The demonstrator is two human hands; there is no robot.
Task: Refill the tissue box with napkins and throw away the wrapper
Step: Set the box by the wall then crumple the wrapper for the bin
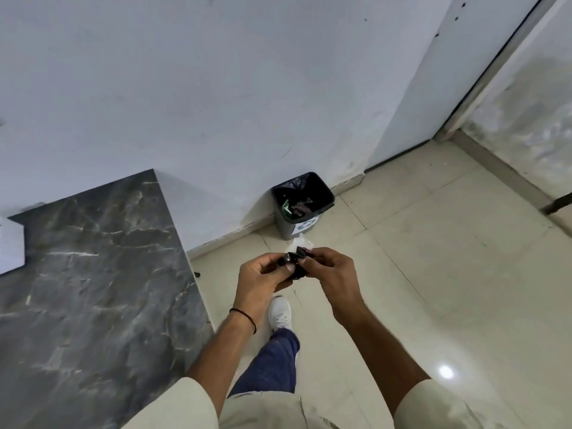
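A crumpled wrapper [297, 254], dark with clear plastic and a bit of pink, is pinched between both hands in front of me. My left hand [263, 281] grips its left side with thumb and fingers. My right hand [332, 278] holds its right side. Beyond the hands, against the white wall, stands a small grey trash bin [305, 226] lined with a black bag, with some rubbish inside and a recycling sticker on its front. The tissue box is not clearly in view.
A dark marble counter [93, 289] fills the left side, with a white object [10, 246] at its far left edge. My white shoe [280, 314] steps on the pale tiled floor [433, 289]. A door frame [483, 88] rises at the right.
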